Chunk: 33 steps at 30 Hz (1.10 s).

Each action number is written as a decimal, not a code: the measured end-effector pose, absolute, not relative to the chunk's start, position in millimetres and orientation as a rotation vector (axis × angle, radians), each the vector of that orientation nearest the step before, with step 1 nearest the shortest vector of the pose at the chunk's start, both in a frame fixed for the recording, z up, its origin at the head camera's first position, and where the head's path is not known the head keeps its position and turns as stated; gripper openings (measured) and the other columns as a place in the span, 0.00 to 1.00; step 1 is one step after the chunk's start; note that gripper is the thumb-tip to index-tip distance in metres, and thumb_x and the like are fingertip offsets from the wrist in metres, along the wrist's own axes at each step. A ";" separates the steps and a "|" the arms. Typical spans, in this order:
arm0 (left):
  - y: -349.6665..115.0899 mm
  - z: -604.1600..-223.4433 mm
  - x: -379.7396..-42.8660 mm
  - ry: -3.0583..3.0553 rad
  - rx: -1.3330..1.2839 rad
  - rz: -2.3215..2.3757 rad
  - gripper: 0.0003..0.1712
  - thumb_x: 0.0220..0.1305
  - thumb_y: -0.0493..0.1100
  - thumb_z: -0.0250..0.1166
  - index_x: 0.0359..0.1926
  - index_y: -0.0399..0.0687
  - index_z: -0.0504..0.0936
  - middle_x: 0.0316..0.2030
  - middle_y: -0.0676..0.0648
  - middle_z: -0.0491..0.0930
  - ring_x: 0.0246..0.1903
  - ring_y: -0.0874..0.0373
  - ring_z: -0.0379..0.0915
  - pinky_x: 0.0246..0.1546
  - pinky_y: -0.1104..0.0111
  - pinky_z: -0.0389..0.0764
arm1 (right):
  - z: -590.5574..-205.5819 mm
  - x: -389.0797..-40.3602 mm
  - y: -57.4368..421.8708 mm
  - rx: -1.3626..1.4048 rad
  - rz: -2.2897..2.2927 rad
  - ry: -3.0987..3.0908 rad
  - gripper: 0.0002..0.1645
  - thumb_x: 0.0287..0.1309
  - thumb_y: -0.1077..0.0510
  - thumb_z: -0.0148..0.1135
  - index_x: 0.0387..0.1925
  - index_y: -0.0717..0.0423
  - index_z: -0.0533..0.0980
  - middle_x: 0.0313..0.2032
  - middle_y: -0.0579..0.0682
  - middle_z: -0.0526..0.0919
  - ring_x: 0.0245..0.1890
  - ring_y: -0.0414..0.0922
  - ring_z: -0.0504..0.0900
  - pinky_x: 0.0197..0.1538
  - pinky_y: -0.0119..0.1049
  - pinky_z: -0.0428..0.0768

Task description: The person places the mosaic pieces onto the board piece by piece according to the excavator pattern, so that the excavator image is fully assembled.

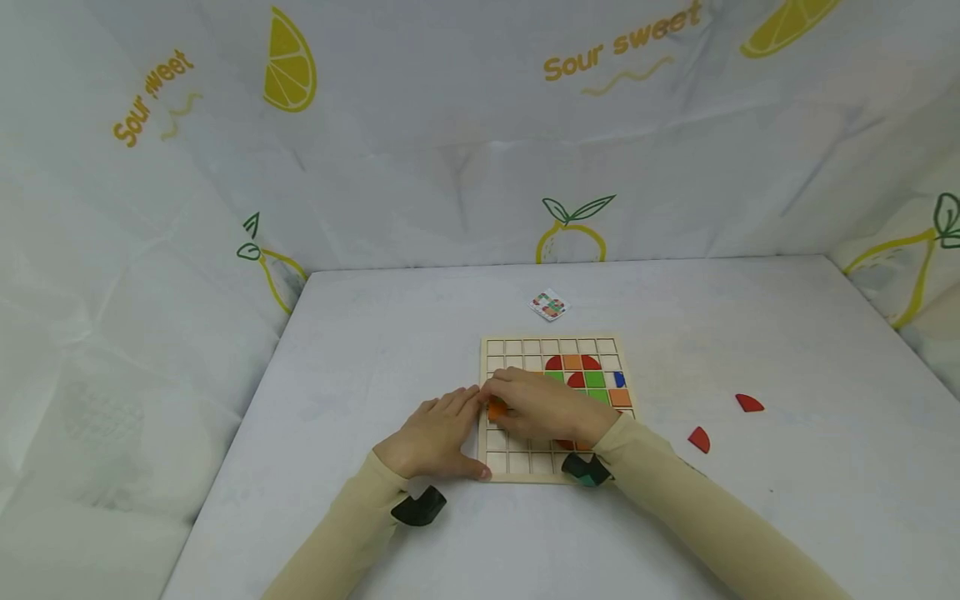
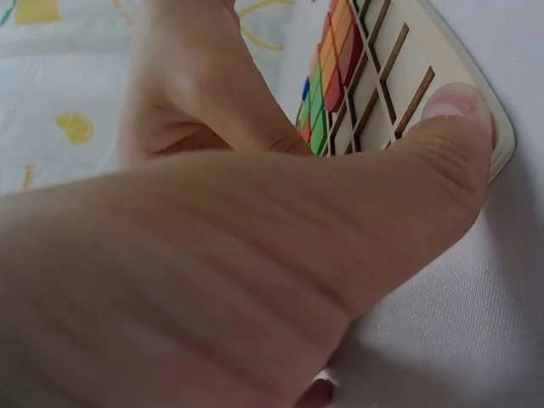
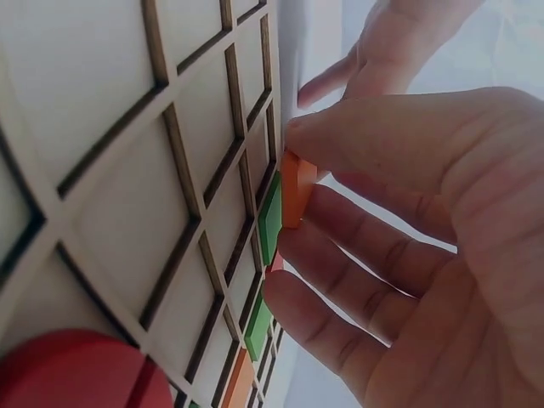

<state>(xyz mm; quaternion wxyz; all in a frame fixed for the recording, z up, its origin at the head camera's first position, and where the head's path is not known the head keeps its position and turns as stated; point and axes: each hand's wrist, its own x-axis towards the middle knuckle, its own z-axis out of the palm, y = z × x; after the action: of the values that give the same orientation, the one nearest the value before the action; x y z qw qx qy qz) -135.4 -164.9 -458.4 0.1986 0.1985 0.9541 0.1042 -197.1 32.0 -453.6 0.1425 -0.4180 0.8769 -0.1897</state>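
Note:
My right hand [image 1: 546,407] reaches over the left side of a wooden grid board [image 1: 497,463]. Between thumb and fingers it pinches an orange square tile [image 3: 297,189], tilted at the grid's surface; whether the tile sits in a cell I cannot tell. My left hand [image 1: 441,433] lies along the board's left edge with fingers extended, and its thumb [image 2: 450,127] rests on the near left corner. Red, green, orange and blue-and-white tiles fill several cells, among them a green square [image 1: 595,379]. The right hand and forearm hide part of the board.
Two red quarter-circle pieces, one nearer [image 1: 699,440] and one farther [image 1: 749,403], lie on the white table right of the board. A small pattern card [image 1: 550,305] lies behind the board. White printed cloth [image 1: 420,167] hangs at the back and sides.

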 end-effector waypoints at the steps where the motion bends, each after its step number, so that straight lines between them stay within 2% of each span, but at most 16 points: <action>1: -165.4 -458.3 -135.4 2.664 0.558 0.295 0.63 0.56 0.68 0.71 0.80 0.44 0.50 0.80 0.43 0.51 0.79 0.44 0.48 0.76 0.44 0.59 | -453.8 -197.0 32.1 -1.204 -0.546 2.528 0.22 0.66 0.53 0.65 0.60 0.48 0.78 0.55 0.43 0.82 0.55 0.41 0.79 0.64 0.38 0.81; 7: -169.6 -457.3 -136.6 2.632 0.589 0.285 0.69 0.50 0.68 0.76 0.81 0.47 0.48 0.81 0.46 0.48 0.81 0.49 0.45 0.78 0.48 0.56 | -455.6 -196.4 33.1 -1.193 -0.570 2.503 0.22 0.66 0.54 0.66 0.60 0.48 0.78 0.58 0.42 0.81 0.59 0.41 0.79 0.67 0.39 0.78; 10: -170.9 -457.4 -137.2 2.625 0.591 0.297 0.68 0.50 0.67 0.76 0.81 0.48 0.48 0.81 0.47 0.48 0.81 0.51 0.44 0.78 0.49 0.56 | -455.9 -195.9 33.5 -1.196 -0.575 2.498 0.22 0.65 0.55 0.67 0.59 0.48 0.78 0.58 0.43 0.81 0.59 0.42 0.79 0.67 0.40 0.79; 27: -172.2 -459.7 -136.1 2.631 0.559 0.338 0.67 0.51 0.66 0.76 0.80 0.46 0.49 0.81 0.45 0.49 0.81 0.48 0.45 0.78 0.48 0.55 | -451.9 -195.2 35.8 -1.164 -0.556 2.472 0.22 0.65 0.54 0.65 0.61 0.46 0.78 0.57 0.42 0.81 0.57 0.41 0.78 0.62 0.41 0.81; 30: -171.9 -460.4 -136.1 2.636 0.557 0.373 0.61 0.50 0.64 0.78 0.75 0.46 0.56 0.80 0.43 0.51 0.80 0.47 0.47 0.78 0.47 0.56 | -447.0 -197.5 40.1 -1.120 -0.563 2.486 0.21 0.66 0.53 0.64 0.60 0.46 0.78 0.55 0.40 0.82 0.54 0.40 0.78 0.59 0.40 0.82; 33: -171.5 -459.9 -136.0 2.633 0.568 0.394 0.50 0.50 0.62 0.78 0.67 0.51 0.63 0.80 0.42 0.52 0.80 0.45 0.48 0.77 0.45 0.57 | -440.3 -200.5 48.6 -1.106 -0.586 2.506 0.21 0.66 0.53 0.63 0.59 0.47 0.78 0.53 0.41 0.82 0.50 0.41 0.79 0.55 0.39 0.83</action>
<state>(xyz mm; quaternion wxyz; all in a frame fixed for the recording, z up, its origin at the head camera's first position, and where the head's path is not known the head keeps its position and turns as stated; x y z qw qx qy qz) -136.0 -171.5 -459.9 0.2081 0.2042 0.9460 0.1415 -200.5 48.6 -440.3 0.1693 -0.3892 0.8816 -0.2063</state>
